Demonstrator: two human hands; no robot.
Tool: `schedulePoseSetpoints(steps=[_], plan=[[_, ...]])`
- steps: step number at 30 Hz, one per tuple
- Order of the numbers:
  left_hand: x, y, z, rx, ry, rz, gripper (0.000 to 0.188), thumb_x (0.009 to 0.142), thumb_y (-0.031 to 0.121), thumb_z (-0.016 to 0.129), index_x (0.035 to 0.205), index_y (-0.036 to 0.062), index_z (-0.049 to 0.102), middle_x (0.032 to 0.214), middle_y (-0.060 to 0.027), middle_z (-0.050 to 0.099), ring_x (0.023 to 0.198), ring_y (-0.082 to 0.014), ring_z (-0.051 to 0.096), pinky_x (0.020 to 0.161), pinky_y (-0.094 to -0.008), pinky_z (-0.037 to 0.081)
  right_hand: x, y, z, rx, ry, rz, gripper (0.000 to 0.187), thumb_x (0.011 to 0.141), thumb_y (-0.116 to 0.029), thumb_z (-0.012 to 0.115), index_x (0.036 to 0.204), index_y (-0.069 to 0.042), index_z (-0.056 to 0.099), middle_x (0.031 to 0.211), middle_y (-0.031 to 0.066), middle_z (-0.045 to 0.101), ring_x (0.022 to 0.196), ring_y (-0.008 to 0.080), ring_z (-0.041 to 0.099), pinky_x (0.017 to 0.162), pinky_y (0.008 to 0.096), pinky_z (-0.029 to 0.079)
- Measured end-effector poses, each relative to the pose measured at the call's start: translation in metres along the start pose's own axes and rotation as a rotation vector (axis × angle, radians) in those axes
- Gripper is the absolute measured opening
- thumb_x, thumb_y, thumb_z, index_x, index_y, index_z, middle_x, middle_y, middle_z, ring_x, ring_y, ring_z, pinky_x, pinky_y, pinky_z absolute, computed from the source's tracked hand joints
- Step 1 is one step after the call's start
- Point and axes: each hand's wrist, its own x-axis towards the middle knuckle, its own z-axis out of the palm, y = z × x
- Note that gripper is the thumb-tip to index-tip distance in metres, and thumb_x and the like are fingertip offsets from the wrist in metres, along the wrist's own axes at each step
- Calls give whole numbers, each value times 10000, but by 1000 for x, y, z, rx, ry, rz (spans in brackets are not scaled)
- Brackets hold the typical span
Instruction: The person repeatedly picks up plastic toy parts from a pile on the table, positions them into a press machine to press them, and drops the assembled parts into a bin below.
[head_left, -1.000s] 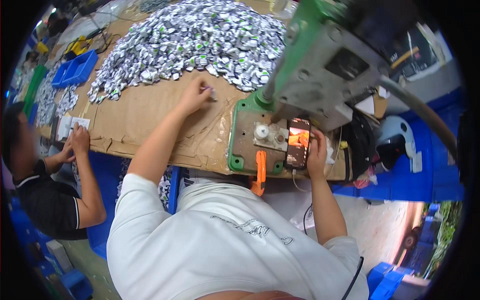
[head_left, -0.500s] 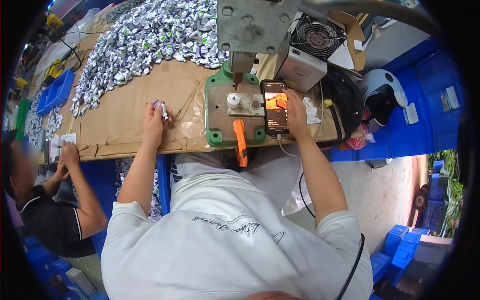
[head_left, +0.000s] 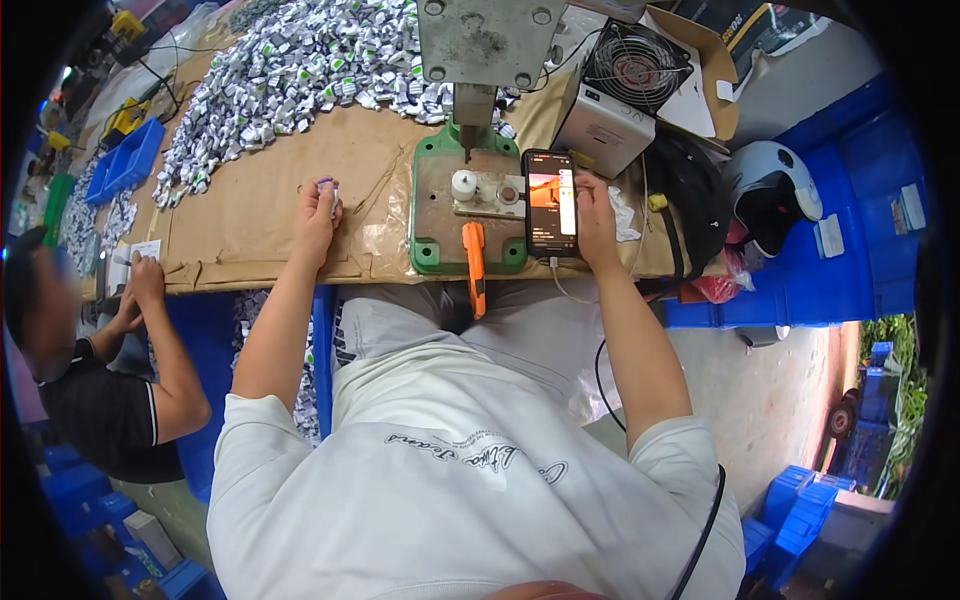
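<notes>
My left hand point(head_left: 318, 222) is closed above the cardboard-covered bench, thumb against the fingers, around a small white and purple plastic part point(head_left: 333, 195); most of that part is hidden. To the right stands a bench press with a green base point(head_left: 428, 225). A metal fixture point(head_left: 490, 193) on it carries a round white piece point(head_left: 464, 184), and the press's ram point(head_left: 468, 140) is above. A lit phone point(head_left: 549, 225) with a cable plugged in rests at the base's right side. My right hand point(head_left: 597, 225) lies at the phone's right edge, fingers extended and slightly bent, gripping nothing visible.
A large heap of small white parts point(head_left: 300, 75) covers the far bench. An orange tool point(head_left: 474, 265) hangs over the front edge. Beyond the phone are a fan-topped box point(head_left: 610, 125), a black bag point(head_left: 680, 200) and a helmet point(head_left: 765, 185). A co-worker point(head_left: 110, 400) writes at left.
My left hand has turned, hiding more of the part. My right fingers have drawn back from the phone's screen to its right edge, and a white panel now shows on the screen.
</notes>
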Motion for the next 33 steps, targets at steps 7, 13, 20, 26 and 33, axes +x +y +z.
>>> schedulePoseSetpoints(steps=[7,13,20,26,33], plan=[[-3,-1,-1,30,-20,-10,185,1010,247,564,1081,77,572,726,49,516,606,-33,468,526,-193,349,2,3,-7,-270,-54,-273,310,996,-260,444,1028,-10,625,1210,193,589,1197,334,520,1033,394,373],[-9,-4,-2,96,-50,21,190,1002,252,583,1053,69,590,744,48,525,624,-37,468,553,-206,364,1,6,-8,-311,16,-349,369,1012,-290,403,1064,4,621,1229,197,547,1203,322,489,997,395,393],[-10,1,16,302,58,121,184,990,220,608,1068,54,608,833,16,595,708,-31,504,620,-195,404,-3,3,-6,-154,102,-160,404,1041,-304,347,1147,1,590,1294,164,494,1108,247,522,951,347,432],[-3,19,96,28,-112,199,244,982,262,616,1054,29,640,881,-9,658,749,-65,552,648,-231,438,-3,5,-5,-86,119,-110,380,1038,-269,355,1169,4,585,1276,158,513,1102,240,534,938,333,452],[2,39,140,314,-380,185,271,946,294,653,963,23,660,690,-37,626,600,-82,526,538,-274,407,-7,-2,-7,-255,85,-201,429,1026,-368,359,1146,-56,628,1323,102,513,1130,214,512,980,343,370]])
